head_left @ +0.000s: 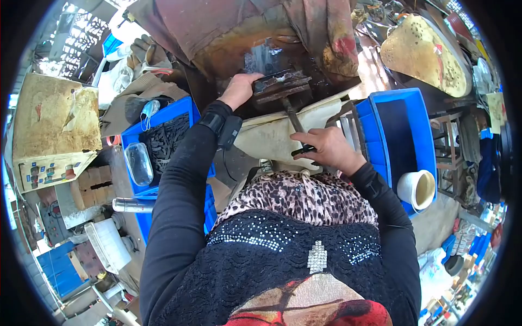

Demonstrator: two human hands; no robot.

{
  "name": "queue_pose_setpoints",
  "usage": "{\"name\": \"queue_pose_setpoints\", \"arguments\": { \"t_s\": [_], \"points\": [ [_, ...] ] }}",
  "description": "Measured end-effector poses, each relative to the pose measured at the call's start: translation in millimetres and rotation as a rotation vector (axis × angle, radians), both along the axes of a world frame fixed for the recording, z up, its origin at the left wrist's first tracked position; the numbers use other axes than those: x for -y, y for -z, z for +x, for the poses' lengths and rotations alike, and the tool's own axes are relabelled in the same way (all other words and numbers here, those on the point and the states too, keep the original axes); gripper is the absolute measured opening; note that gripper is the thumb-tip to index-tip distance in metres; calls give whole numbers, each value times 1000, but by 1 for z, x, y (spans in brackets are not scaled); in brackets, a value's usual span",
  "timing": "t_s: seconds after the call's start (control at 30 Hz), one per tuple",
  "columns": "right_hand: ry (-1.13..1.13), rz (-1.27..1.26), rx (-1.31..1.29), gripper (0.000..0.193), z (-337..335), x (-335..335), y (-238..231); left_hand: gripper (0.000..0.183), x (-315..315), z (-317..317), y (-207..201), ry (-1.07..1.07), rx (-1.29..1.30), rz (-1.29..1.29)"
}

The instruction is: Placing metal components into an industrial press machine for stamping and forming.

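Observation:
My left hand (238, 91) is at the left end of a dark, greasy metal fixture (283, 87), fingers closed against its edge. What they grip is mostly hidden. A metal bar (293, 117) runs from the fixture toward me. Near the bar's lower end, my right hand (333, 149) is closed around a small dark piece (304, 150), whose exact kind I cannot make out. Behind the fixture, a wet, shiny patch (262, 57) shows on a stained brown surface. A pale cloth (272, 135) hangs below the fixture.
To the left, a blue bin (139, 130) holds many dark strips, with a clear plastic box (139, 163) at its edge. A metal flask (132, 205) lies below. At right stand a blue crate (375, 138) and a white bucket (416, 190). A control box (54, 130) stands far left.

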State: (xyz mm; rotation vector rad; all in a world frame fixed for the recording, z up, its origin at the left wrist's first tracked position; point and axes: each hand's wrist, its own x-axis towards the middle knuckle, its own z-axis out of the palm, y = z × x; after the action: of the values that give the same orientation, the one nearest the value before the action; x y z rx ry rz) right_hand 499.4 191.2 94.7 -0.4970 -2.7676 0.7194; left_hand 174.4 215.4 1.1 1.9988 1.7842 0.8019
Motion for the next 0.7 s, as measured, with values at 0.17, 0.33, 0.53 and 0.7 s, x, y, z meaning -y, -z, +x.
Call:
{"name": "queue_pose_setpoints", "arguments": {
  "t_s": [0.17, 0.33, 0.53, 0.7],
  "points": [
    [-7, 108, -108, 33, -3, 4, 12, 43, 7, -17, 17, 1, -191, -5],
    [3, 156, -128, 26, -5, 6, 20, 46, 6, -12, 16, 39, -211, -14],
    [1, 208, -144, 20, -8, 8, 21, 46, 3, -11, 16, 59, -272, 31],
    [20, 250, -123, 16, -8, 8, 20, 50, 8, -11, 12, 62, -222, -26]
  ]
}}
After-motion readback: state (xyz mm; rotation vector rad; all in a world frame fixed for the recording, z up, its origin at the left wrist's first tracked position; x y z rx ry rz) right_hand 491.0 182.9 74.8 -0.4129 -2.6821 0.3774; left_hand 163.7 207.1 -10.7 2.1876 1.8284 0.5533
